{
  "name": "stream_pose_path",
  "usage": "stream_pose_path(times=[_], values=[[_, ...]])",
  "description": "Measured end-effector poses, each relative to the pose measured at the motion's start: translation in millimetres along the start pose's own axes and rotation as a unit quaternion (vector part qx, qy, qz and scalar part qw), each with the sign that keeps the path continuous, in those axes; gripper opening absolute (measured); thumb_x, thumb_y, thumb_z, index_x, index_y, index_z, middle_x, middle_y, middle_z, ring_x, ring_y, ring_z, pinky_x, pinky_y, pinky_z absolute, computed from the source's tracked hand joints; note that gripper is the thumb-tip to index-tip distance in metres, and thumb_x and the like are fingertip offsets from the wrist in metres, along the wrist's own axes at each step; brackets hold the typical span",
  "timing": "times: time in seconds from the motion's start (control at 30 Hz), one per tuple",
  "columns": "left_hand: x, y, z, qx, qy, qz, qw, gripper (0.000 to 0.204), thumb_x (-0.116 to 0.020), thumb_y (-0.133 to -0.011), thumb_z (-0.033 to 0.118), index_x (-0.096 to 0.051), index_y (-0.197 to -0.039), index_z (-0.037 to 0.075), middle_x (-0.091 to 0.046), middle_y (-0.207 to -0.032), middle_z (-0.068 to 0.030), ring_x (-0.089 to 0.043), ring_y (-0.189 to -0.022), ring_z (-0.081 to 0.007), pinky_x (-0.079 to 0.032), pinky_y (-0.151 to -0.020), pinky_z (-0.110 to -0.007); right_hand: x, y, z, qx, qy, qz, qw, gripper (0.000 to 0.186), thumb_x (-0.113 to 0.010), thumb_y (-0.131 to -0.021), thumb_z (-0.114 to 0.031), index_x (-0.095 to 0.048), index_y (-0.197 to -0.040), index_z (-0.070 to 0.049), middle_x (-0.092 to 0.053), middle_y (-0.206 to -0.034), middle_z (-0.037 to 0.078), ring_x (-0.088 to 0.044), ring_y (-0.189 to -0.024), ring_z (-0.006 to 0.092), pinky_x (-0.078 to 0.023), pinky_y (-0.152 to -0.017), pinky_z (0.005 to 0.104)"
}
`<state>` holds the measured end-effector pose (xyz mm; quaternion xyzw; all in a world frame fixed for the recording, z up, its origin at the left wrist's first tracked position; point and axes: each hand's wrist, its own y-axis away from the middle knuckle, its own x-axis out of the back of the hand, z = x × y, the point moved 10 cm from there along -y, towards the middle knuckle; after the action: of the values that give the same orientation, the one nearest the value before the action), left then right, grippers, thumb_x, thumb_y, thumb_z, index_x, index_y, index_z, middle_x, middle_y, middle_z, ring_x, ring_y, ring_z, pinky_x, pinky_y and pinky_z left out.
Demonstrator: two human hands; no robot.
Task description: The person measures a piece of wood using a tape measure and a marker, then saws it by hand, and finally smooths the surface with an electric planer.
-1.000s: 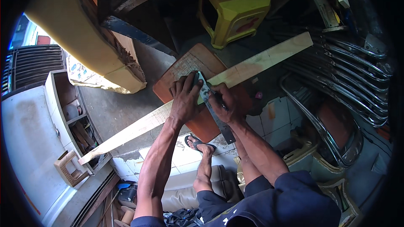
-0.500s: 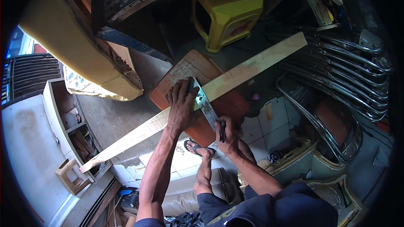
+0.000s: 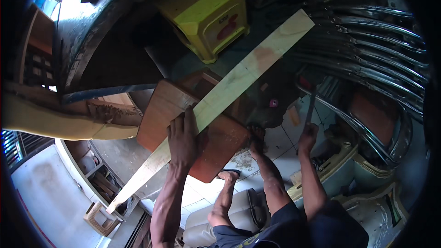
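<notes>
A long pale wooden plank [image 3: 234, 82] lies slanting across a reddish-brown wooden stool [image 3: 220, 149], its ends jutting past both sides. My left hand [image 3: 183, 140] is closed over the plank near its middle, fingers curled across the upper face. Out to the right, apart from the plank, my right hand [image 3: 308, 138] grips a flat metal ruler [image 3: 312, 103], which points upward and shows almost edge-on. The dark pen-like thing seen earlier in that hand cannot be made out now.
A yellow plastic stool [image 3: 211, 18] stands beyond the plank. Stacked chrome chair frames [image 3: 376, 50] crowd the right side. A white cabinet [image 3: 46, 174] with an open compartment lies at left, a woven handle-like piece [image 3: 98, 220] near the plank's lower end. My feet are by the brown stool.
My right hand has lifted the metal ruler off the plank and swung it out to the right. My left hand stays on the plank, which appears steeper as the view has shifted.
</notes>
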<state>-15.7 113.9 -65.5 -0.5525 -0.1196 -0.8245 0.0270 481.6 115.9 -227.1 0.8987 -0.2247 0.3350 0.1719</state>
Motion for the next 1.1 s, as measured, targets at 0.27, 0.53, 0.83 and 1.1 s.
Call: stream_pose_path(times=[0.27, 0.53, 0.83, 1.1], values=[[-11.4, 36.0, -26.0, 0.056, 0.003, 0.007, 0.998, 0.076, -0.079, -0.081, 0.021, -0.043, -0.143, -0.004, -0.049, -0.129, -0.0276, -0.051, -0.117, -0.0466, -0.044, -0.100, -0.050, -116.8, -138.6, 130.4, 0.042, 0.252, -0.086, 0.963, 0.044, -0.070, -0.087, -0.027, -0.058, -0.124, -0.006, -0.067, -0.109, 0.022, -0.066, -0.097, 0.0382, -0.051, -0.092, 0.0455], [32.7, 9.4, -3.9, 0.086, 0.127, 0.035, 0.988, 0.067, -0.069, -0.086, 0.026, -0.047, -0.143, -0.001, -0.045, -0.137, -0.0268, -0.045, -0.127, -0.0450, -0.039, -0.106, -0.052, -20.8, -116.1, -257.4, 0.320, 0.043, -0.192, 0.927, 0.041, -0.066, -0.088, -0.004, -0.061, -0.129, -0.006, -0.065, -0.118, 0.017, -0.066, -0.111, 0.0337, -0.053, -0.093, 0.0444], [-8.6, -98.5, 26.6, 0.137, 0.015, 0.093, 0.986, 0.038, -0.044, -0.100, 0.028, -0.071, -0.100, 0.001, -0.066, -0.112, -0.0189, -0.057, -0.114, -0.0340, -0.034, -0.111, -0.049, 53.2, -334.7, -557.4, 0.423, 0.379, 0.067, 0.821, 0.049, -0.067, -0.085, -0.015, -0.055, -0.130, 0.001, -0.060, -0.129, 0.024, -0.058, -0.119, 0.0438, -0.047, -0.102, 0.0469], [-16.8, -100.5, 25.1, 0.126, -0.069, 0.092, 0.985, 0.046, -0.038, -0.100, 0.028, -0.072, -0.089, 0.000, -0.072, -0.091, -0.0210, -0.063, -0.101, -0.0369, -0.031, -0.111, -0.053, 51.5, -354.5, -560.0, 0.304, 0.237, 0.016, 0.923, 0.050, -0.065, -0.086, -0.032, -0.058, -0.125, -0.002, -0.067, -0.114, 0.027, -0.065, -0.110, 0.0438, -0.049, -0.094, 0.0506]])
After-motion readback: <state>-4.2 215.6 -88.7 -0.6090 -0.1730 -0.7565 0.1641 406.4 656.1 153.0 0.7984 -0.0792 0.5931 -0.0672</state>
